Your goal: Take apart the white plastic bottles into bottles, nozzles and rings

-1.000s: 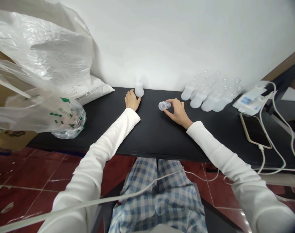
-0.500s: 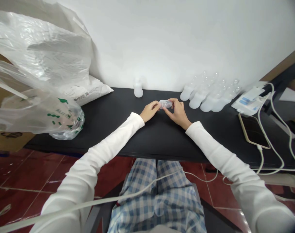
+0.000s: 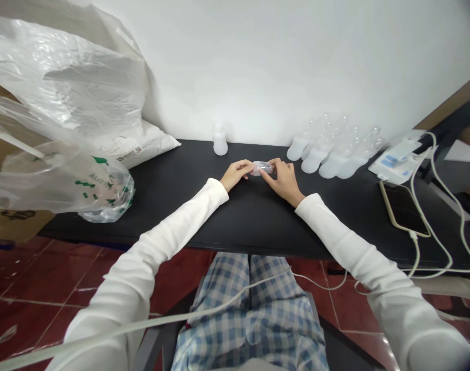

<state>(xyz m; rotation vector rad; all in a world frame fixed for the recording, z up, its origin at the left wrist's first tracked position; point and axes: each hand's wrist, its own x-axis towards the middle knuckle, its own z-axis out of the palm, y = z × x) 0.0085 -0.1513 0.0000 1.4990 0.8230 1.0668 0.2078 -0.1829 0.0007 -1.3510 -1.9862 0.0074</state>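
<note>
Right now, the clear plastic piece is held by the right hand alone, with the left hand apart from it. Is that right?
No: the left hand is not apart. Its fingertips touch the clear plastic piece, so both hands hold it, with the right hand on the other end, as the head view shows.

From my remote station, the small clear plastic part (image 3: 263,167) looked smooth and glossy, while the plastic bottles (image 3: 314,162) beside it had a frosted, satin finish. The tabletop (image 3: 258,221) was matt black (barely any sheen, even under the room light), and the wall (image 3: 277,67) was smooth matt white. The thin plastic bag (image 3: 65,67) was crinkled and shiny. The floor tiles (image 3: 45,278) were glossy red, the sleeve (image 3: 173,221) was soft white cloth, and the trousers (image 3: 235,278) were checked woven cloth.
</note>
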